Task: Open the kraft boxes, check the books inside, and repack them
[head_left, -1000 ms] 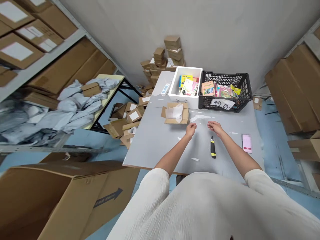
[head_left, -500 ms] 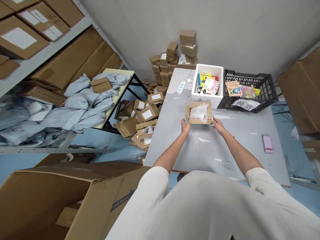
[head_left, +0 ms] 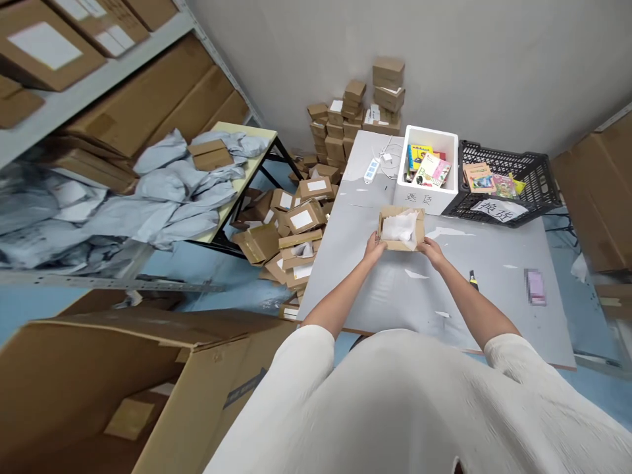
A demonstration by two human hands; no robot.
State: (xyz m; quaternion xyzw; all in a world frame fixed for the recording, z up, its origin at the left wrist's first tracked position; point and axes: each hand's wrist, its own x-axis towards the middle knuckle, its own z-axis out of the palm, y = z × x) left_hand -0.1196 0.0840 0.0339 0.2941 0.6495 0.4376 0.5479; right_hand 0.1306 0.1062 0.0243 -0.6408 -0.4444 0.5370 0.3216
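A small open cardboard box [head_left: 402, 247] lies between my two hands over the grey table. White wrapping paper [head_left: 397, 227] fills its inside and hides whatever may be beneath. My left hand [head_left: 374, 249] grips the near left corner, while my right hand [head_left: 431, 252] is closed around the near right corner. Right of my right forearm lies a black and yellow tool [head_left: 473, 280], which looks like a box cutter. Just beyond the cardboard box stands a white foam bin [head_left: 427, 200] with several books in it.
A black plastic crate [head_left: 540, 191] with books stands beside the foam bin. A power strip [head_left: 371, 170] lies at the table's [head_left: 365, 283] back left. Cardboard boxes [head_left: 301, 218] are heaped left of the table. A large open carton [head_left: 207, 388] stands at lower left.
My hands have closed onto the box's near corners; half a second ago the fingers were more spread at its sides. The view has shifted left, and the black and yellow tool has come into sight.
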